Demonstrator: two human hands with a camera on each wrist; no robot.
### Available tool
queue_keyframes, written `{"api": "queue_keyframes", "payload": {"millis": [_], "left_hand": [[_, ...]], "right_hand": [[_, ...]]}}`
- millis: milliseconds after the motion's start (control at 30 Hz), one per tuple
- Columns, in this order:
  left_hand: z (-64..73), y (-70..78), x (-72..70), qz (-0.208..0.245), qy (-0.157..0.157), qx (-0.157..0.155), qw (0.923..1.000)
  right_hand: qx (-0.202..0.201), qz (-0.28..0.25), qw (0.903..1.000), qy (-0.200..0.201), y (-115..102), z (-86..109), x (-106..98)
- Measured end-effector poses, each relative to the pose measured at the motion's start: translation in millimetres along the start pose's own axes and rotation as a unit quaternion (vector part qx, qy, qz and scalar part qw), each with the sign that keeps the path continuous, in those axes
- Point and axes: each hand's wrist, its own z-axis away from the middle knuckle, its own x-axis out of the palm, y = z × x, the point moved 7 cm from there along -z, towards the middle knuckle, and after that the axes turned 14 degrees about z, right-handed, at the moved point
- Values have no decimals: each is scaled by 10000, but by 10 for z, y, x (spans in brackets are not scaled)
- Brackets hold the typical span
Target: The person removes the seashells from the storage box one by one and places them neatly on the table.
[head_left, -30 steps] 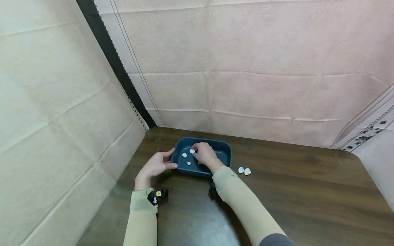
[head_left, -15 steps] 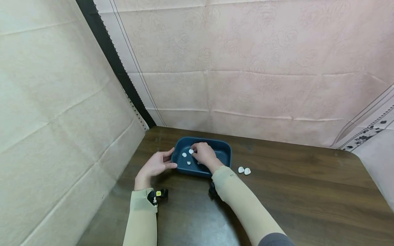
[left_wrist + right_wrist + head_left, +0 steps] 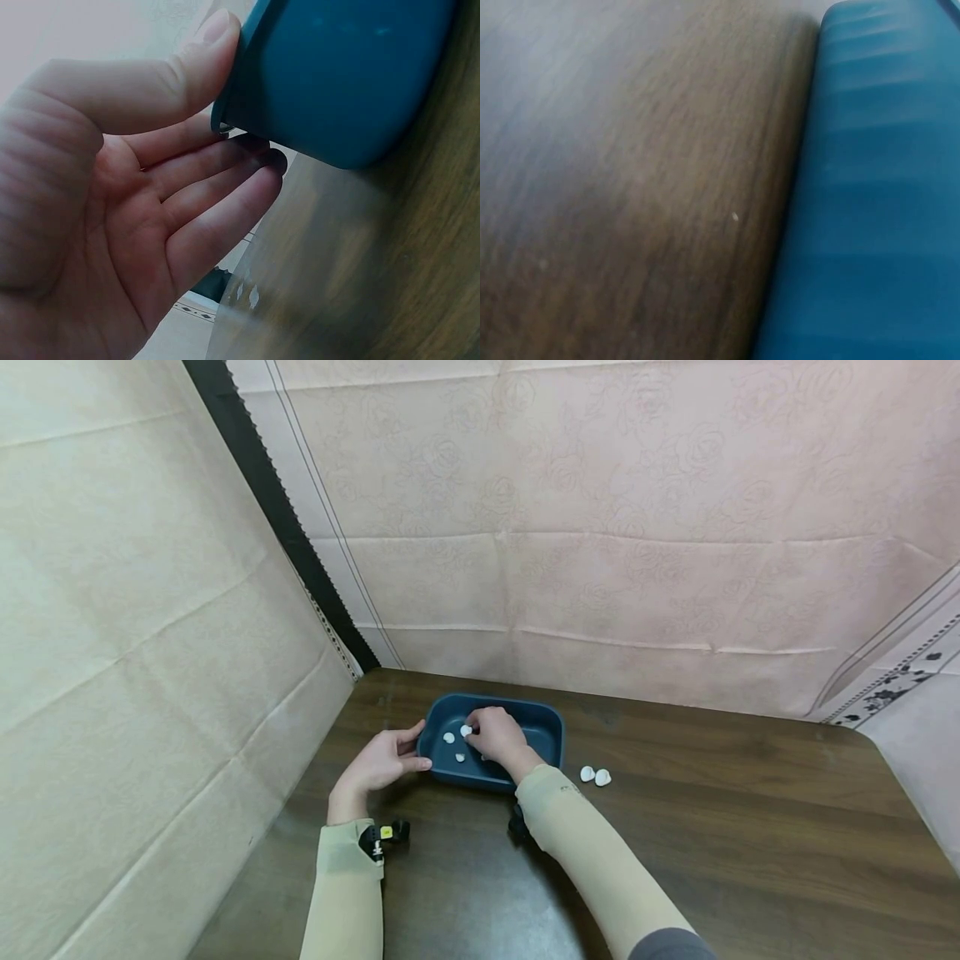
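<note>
From my screen I see the right hand (image 3: 498, 737) inside the blue tray (image 3: 543, 727), its fingers pinching 1 white shell-like piece (image 3: 466, 730). This hand blocks my view of the tray floor. 2 loose pieces (image 3: 448, 737) lie just left of it. The left hand (image 3: 375, 764) touches the tray's left end, fingers nearly straight. 2 other pieces (image 3: 603, 778) rest on the counter (image 3: 712, 818), right of the tray; pale cloth (image 3: 637, 593) hangs behind.

The cloth (image 3: 637, 485) behind the tray (image 3: 468, 782) is brightly lit, and a pale glare is cast on the table (image 3: 487, 893) in front of the tray. In the dim left wrist view, the table beside the tray is shadowed; the right wrist view is blurred.
</note>
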Motion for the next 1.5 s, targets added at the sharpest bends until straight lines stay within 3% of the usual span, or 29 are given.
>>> {"api": "queue_keyframes", "payload": {"millis": [633, 933, 1200, 1500], "left_hand": [[4, 19, 42, -66, -10, 4, 10000], [6, 16, 35, -77, 7, -17, 10000], [11, 1, 21, -52, 43, -38, 10000], [8, -12, 4, -85, 56, -16, 9999]], "right_hand": [[166, -395, 9991, -47, 63, 30, -7], [117, -684, 9973, 244, 66, 100, -92], [-180, -965, 9941, 456, 48, 250, -206], [-122, -1394, 9861, 895, 209, 475, -448]]}}
